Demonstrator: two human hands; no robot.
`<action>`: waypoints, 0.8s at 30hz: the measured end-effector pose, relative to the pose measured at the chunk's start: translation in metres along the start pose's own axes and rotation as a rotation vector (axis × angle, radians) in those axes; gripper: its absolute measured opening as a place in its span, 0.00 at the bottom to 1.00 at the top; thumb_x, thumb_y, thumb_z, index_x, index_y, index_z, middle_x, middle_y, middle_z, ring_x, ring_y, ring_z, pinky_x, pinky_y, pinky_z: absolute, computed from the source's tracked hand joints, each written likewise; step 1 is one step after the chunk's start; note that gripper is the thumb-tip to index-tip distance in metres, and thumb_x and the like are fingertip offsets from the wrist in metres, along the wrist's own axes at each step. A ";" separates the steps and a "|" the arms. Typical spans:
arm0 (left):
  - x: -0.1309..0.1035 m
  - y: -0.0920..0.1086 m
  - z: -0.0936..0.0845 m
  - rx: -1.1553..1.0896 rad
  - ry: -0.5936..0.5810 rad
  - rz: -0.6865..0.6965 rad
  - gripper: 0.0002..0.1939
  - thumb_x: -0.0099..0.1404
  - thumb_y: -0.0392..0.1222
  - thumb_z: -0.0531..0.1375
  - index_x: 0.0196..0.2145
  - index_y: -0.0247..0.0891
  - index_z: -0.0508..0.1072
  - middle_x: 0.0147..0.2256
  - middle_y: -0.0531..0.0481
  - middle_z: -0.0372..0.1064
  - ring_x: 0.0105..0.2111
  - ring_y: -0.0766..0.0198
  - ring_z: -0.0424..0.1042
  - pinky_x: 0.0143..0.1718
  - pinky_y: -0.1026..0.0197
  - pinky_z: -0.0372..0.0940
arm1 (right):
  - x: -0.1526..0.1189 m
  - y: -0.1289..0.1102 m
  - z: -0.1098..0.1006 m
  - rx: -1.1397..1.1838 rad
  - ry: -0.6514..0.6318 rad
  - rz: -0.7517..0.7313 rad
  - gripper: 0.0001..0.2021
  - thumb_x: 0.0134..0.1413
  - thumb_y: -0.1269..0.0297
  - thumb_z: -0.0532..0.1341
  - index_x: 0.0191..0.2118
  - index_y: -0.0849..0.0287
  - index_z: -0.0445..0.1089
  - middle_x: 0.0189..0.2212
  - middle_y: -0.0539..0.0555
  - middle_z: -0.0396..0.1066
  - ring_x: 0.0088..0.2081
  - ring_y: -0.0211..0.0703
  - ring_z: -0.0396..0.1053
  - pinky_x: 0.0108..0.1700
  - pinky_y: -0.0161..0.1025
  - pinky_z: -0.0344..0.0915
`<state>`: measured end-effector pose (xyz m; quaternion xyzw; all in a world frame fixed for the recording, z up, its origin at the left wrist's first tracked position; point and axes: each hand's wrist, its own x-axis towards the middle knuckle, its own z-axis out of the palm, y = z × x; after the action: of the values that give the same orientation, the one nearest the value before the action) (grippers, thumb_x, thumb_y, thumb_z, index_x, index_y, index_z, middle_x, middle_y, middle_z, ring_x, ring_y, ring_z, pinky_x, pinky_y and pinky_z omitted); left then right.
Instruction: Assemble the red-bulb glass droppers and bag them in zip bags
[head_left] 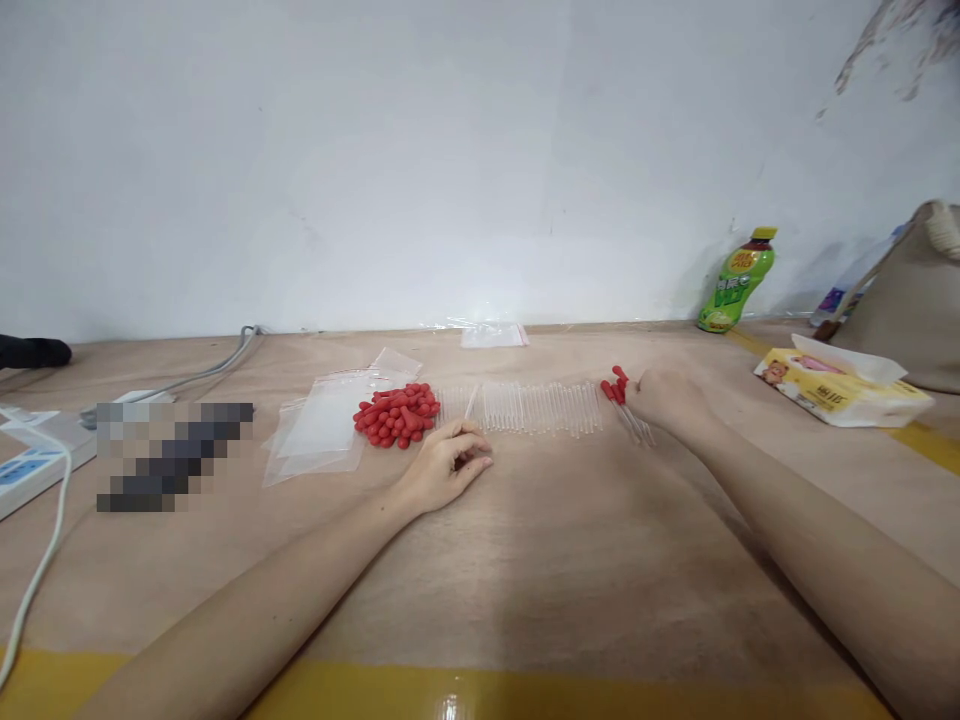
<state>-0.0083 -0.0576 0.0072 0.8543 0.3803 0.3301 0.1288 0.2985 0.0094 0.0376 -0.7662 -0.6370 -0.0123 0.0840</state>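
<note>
My left hand (448, 465) rests on the table just below a row of clear thin tubes (536, 408), its fingers curled and slightly apart, with nothing visible between them. One tube (472, 400) lies tilted by its fingertips. Left of the row is a pile of red rubber bulbs (396, 415). At the right end, my right hand (660, 398) has its fingers closed beside a few clear droppers with red bulbs (616, 390); what its fingertips hold is hidden.
Clear zip bags (322, 420) lie left of the red pile, another bag (495, 336) near the wall. A green bottle (739, 282), a yellow tissue pack (844, 390) and a beige bag (911, 300) stand right. A power strip (34, 475) and cables lie left.
</note>
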 end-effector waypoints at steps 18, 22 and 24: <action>0.001 0.002 -0.001 0.015 -0.023 0.007 0.06 0.60 0.37 0.55 0.32 0.36 0.72 0.35 0.48 0.65 0.29 0.68 0.65 0.29 0.64 0.63 | -0.005 -0.007 0.009 -0.052 -0.050 -0.010 0.17 0.52 0.60 0.49 0.35 0.66 0.71 0.34 0.67 0.71 0.37 0.53 0.69 0.34 0.41 0.60; 0.001 0.003 -0.002 0.019 -0.027 0.003 0.06 0.60 0.37 0.55 0.33 0.36 0.71 0.35 0.48 0.65 0.29 0.68 0.65 0.29 0.65 0.63 | -0.006 -0.009 0.004 -0.054 -0.046 -0.021 0.17 0.51 0.59 0.50 0.33 0.66 0.71 0.31 0.66 0.71 0.34 0.52 0.69 0.32 0.40 0.59; 0.002 0.003 -0.003 0.020 -0.033 0.001 0.06 0.60 0.37 0.55 0.33 0.36 0.71 0.35 0.48 0.65 0.29 0.68 0.65 0.29 0.65 0.63 | -0.008 -0.012 0.002 -0.038 -0.022 -0.032 0.18 0.51 0.57 0.50 0.32 0.65 0.71 0.30 0.65 0.71 0.33 0.52 0.69 0.31 0.40 0.59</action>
<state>-0.0077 -0.0585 0.0112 0.8611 0.3807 0.3122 0.1265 0.2847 0.0037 0.0354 -0.7575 -0.6496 -0.0170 0.0623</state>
